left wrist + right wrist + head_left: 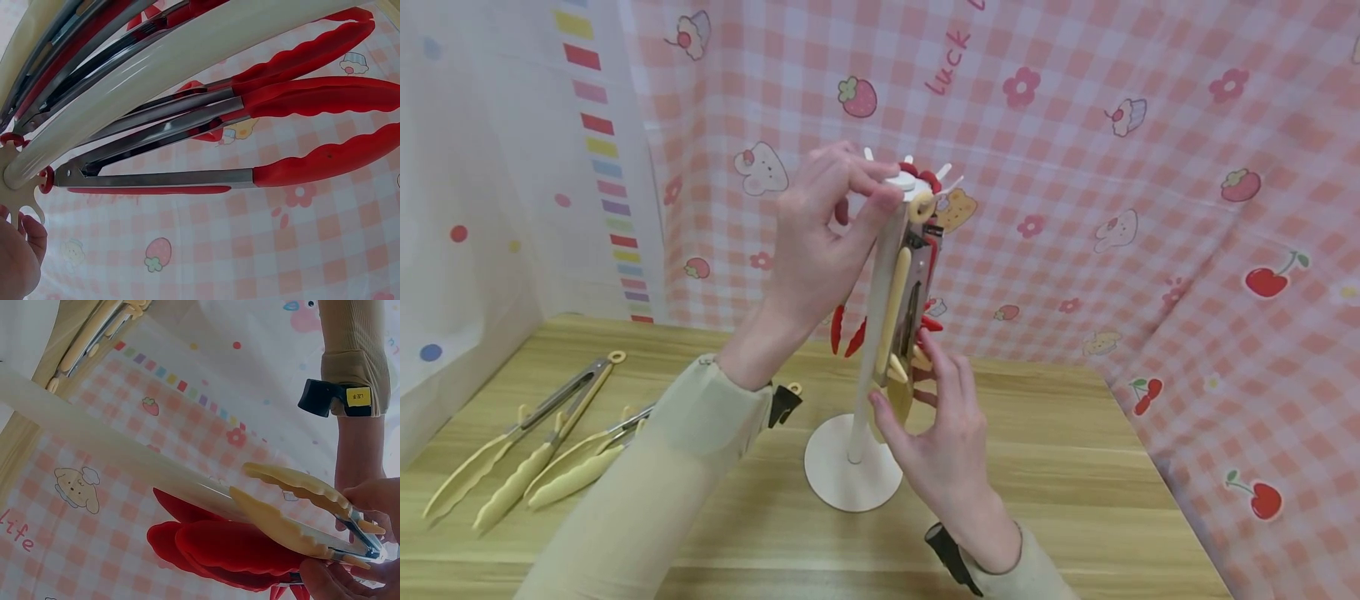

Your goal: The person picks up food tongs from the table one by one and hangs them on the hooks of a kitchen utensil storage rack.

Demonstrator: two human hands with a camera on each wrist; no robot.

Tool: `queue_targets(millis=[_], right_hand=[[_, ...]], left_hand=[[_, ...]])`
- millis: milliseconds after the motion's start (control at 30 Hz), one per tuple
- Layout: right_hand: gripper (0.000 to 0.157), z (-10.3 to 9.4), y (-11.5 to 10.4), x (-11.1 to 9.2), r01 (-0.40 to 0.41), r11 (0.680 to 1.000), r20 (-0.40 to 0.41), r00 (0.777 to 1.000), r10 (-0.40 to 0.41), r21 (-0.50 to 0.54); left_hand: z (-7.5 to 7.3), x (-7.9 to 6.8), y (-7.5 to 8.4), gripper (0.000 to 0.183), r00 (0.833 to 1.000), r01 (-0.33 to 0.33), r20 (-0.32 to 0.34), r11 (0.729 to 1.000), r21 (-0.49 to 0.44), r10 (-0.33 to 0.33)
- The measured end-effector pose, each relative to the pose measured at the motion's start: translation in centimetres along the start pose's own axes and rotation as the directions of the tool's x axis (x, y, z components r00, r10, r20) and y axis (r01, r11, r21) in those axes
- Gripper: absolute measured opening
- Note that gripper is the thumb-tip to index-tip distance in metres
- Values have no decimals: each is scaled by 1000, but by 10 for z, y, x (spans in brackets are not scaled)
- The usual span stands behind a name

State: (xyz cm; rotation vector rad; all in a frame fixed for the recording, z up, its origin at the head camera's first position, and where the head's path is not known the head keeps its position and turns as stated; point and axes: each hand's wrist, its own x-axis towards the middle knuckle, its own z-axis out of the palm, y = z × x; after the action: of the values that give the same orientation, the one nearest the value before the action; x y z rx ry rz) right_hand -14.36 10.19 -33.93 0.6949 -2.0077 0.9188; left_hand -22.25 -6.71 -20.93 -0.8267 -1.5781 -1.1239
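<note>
A white hanging stand (878,283) stands upright on a round base (853,492), with hooks around its top. My left hand (820,225) holds the top plate between thumb and fingers. From a hook on the right side hang cream-yellow tongs (892,317), their ring (921,208) at the top. My right hand (947,433) grips these tongs low down, thumb on one side and fingers on the other. In the right wrist view their scalloped tips (294,481) are spread apart. Several red-tipped tongs (319,162) hang around the pole.
Two more yellow tongs (542,433) lie on the wooden table (1060,483) at the left, one partly behind my left sleeve (647,483). A pink checked cloth (1045,250) covers the wall behind the stand.
</note>
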Motion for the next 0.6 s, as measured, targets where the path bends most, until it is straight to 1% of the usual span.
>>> queue_targets(millis=[133, 433, 600], right_hand=[[77, 1, 0, 1, 12, 1000, -10, 1000, -12, -19], [73, 2, 0, 2, 56, 991, -36, 997, -61, -125], [73, 2, 1, 1, 70, 988, -49, 996, -77, -136]], left_hand=[[1, 0, 1, 73, 1000, 13, -1, 1000, 0, -13], [1, 0, 1, 73, 1000, 0, -3, 1000, 11, 0], [1, 0, 1, 74, 1000, 6, -5, 1000, 12, -6]])
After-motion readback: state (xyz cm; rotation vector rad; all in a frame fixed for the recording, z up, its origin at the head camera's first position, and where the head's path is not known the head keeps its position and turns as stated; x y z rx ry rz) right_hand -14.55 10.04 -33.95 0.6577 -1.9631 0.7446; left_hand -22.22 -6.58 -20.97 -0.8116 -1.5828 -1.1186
